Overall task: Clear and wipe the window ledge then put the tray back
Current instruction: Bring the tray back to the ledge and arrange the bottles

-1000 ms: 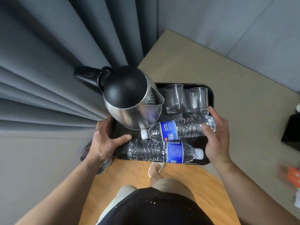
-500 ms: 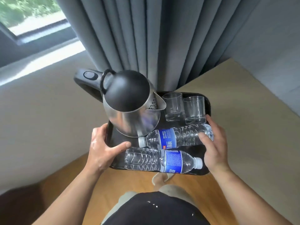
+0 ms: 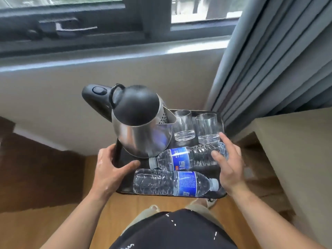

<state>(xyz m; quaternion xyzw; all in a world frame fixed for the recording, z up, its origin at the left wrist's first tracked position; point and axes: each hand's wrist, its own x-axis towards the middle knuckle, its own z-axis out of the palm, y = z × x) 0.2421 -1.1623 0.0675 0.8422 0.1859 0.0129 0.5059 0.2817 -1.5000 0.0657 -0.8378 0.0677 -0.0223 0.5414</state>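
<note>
Tray, black, held in the air below the window ledge, above the wood floor; left hand clamped on its left rim, thumb on the tray floor; right hand at the right rim, fingers over the far bottle, grip on the rim apparently closed. Load: steel kettle with black lid, two empty glasses, near bottle lying flat. Grey curtain at right
</note>
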